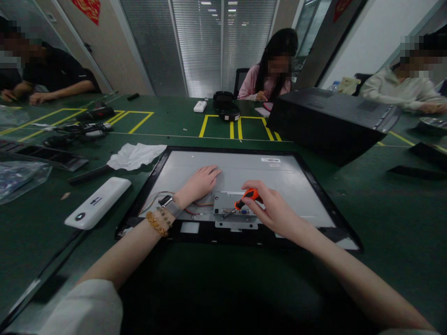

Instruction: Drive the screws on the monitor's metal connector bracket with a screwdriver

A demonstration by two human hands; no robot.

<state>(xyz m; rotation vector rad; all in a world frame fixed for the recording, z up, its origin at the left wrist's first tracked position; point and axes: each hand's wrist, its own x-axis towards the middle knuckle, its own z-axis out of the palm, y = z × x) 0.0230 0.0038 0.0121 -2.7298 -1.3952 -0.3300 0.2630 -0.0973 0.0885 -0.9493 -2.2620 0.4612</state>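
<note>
A monitor panel (244, 163) lies back side up on the green table, with a black frame around its grey metal back. My left hand (201, 182) rests flat on the metal, fingers stretched out, left of a small metal bracket (223, 201) with ports. Between the fingers of my right hand (270, 204) is an orange and black screwdriver (249, 196). Its shaft slants down to the left, and the tip is at the bracket's lower left; whether it sits in a screw I cannot tell. Thin coloured wires (157, 197) run out from under my left wrist.
Left of the panel are a white power bank (99, 202) with a cable and a crumpled white tissue (136, 156). A large black casing (324, 116) stands behind it on the right. Cables (78, 132) lie at the far left. Several people sit around the table.
</note>
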